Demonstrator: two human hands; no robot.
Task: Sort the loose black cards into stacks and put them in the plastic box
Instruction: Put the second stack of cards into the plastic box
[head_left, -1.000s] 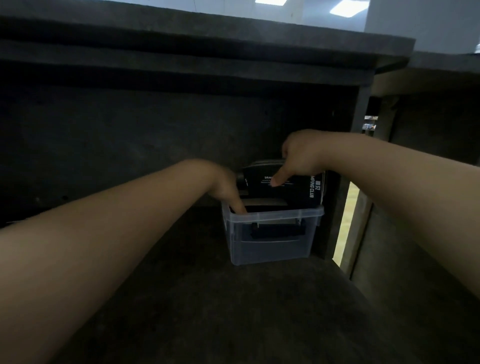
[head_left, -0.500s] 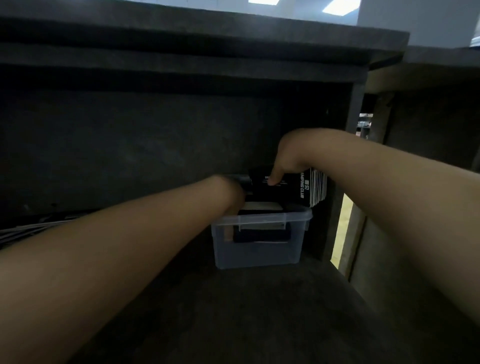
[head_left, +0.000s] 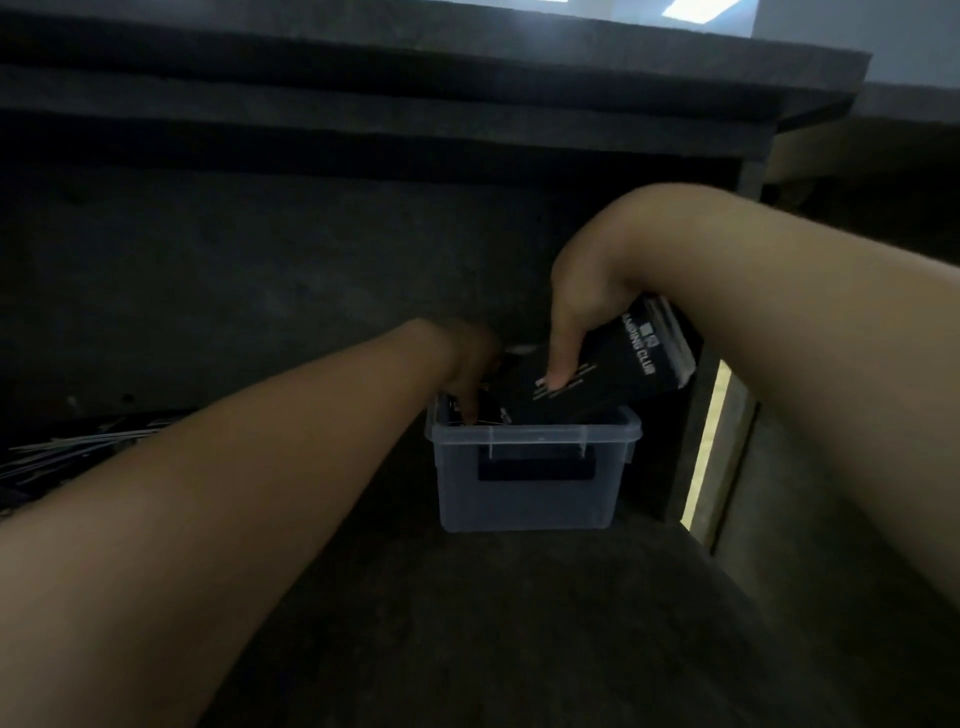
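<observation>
Fingers of the right hand are clamped on a stack of black cards; one digit lies down the near face of the stack, its nail visible at the tip, and the others are hidden behind it. Head view: the stack is held tilted above the plastic box, its lower end dipped inside the box's rim towards the middle and its upper end raised past the box's right rim. White lettering runs along the stack's near face, and pale card edges show at its upper right end. The left hand is bent down over the left end of the box, with at least one finger pointing down inside the rim. It cannot be told whether that hand is grasping anything, as the interior there is dark. The box is translucent, has no lid on it, and stands on a dark shelf; a dark mass shows through its front wall. Well to the left of the box, at the back of the shelf, lies a spread of thin flat pieces with pale edges. Just right of the box stands a dark upright panel, with a bright strip beyond it.
</observation>
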